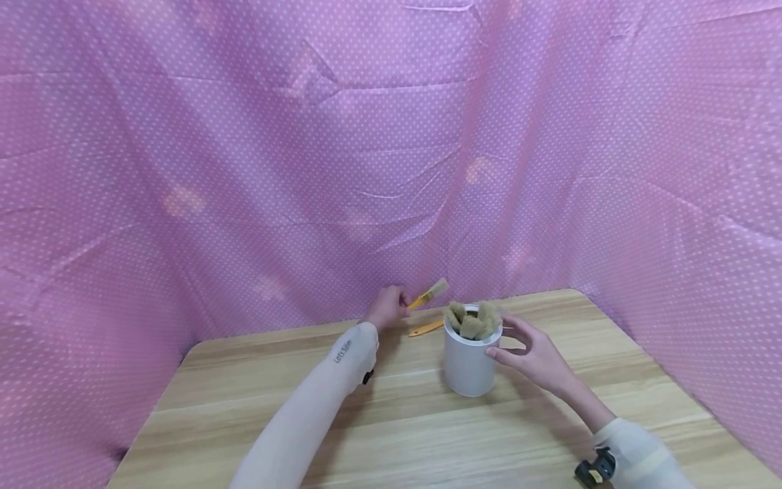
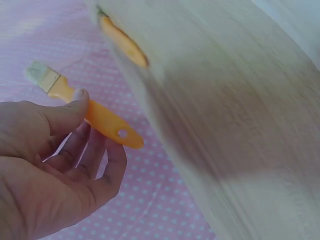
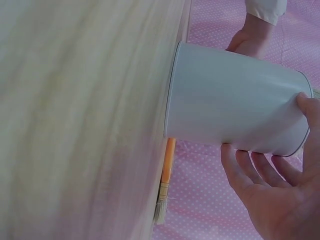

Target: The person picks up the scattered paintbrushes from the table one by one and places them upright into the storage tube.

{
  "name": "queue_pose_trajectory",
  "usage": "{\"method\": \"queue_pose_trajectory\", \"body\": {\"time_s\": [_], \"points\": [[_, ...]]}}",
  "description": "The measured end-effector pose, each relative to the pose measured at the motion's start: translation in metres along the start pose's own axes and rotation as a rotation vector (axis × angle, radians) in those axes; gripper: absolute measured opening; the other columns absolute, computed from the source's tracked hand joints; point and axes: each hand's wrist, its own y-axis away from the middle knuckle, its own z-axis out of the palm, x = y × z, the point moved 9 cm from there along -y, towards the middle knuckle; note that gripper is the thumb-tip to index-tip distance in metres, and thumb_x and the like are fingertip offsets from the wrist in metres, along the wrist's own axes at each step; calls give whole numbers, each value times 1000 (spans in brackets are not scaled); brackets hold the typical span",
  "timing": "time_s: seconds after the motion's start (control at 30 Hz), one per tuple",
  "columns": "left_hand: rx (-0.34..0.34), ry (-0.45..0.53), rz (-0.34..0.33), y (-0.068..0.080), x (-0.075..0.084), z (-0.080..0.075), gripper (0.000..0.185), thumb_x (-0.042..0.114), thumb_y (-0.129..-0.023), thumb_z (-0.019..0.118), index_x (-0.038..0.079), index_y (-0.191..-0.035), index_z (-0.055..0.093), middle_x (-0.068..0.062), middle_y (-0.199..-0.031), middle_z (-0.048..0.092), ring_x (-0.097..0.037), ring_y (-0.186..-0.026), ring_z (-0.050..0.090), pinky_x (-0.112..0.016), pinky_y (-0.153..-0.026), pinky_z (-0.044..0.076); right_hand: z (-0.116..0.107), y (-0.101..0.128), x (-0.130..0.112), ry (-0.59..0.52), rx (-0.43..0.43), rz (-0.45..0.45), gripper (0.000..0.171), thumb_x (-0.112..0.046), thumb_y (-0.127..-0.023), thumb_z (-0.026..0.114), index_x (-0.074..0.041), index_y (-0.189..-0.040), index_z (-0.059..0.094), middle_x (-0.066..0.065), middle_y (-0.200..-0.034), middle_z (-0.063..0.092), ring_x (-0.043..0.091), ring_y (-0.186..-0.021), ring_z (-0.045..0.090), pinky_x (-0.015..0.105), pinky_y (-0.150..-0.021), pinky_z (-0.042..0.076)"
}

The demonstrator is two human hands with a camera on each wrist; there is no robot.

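Left hand: the left hand (image 1: 386, 309) is lifted off the far part of the table, thumb and fingers pinching the orange handle of a small brush (image 2: 89, 111) — bristle end up and pointing away from the palm, handle end with its hanging hole sticking out past the fingers.

Right hand: the right hand (image 1: 533, 353) is loosely spread, its thumb and fingertips (image 3: 235, 165) resting against the side of the white pot (image 1: 469, 363) near its rim; it steadies more than it clutches, with the palm standing off the wall.

White pot: upright on the wooden table (image 1: 391, 435), a little right of centre, already bristling with several brushes (image 1: 473, 320) standing heads-up inside it.

Brush on the table: one more orange-handled brush (image 1: 425, 329) lies flat on the table just left of and behind the pot, between the pot and the left hand, touched by neither hand.

Done so far: by my reckoning, most of the gathering is finished — the pot looks well filled.

Left to do: as I judge it, the brush in the left hand is not yet in the pot, and the one lying on the table has not been picked up; I can see no other loose brushes.

Surroundings: pink dotted cloth (image 1: 244, 170) hangs on the far side and both flanks of the table.
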Motion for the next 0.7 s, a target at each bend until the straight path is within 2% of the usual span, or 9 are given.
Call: {"method": "queue_pose_trajectory", "body": {"time_s": [0.3,0.43,0.57,0.7], "points": [[5,170,41,1,22,-18,18,1,-89,77,3,-104,68,-5,-98,66,-21,-93,63,-32,-84,54,3,-1,0,5,2,-16,67,-13,-89,82,-3,-146,49,17,-145,51,40,-129,51,38,-90,56],[-8,342,44,4,33,-23,18,3,-91,76,5,-107,66,-5,-101,66,-21,-96,64,-31,-83,56,5,-2,0,9,3,-21,67,-13,-89,81,-2,-146,48,18,-145,51,40,-128,51,38,-90,56],[-13,486,76,14,55,-30,19,6,-93,75,5,-109,65,-6,-104,67,-23,-98,65,-32,-82,57,5,-3,0,21,9,-18,66,-13,-90,81,-2,-146,49,18,-143,52,40,-127,52,37,-89,57],[-2,537,121,25,80,-39,19,8,-94,75,7,-110,64,-5,-105,67,-22,-99,65,-33,-84,57,4,-5,1,40,15,-9,65,-15,-90,81,-4,-146,49,16,-143,53,40,-128,52,36,-88,57]]}}
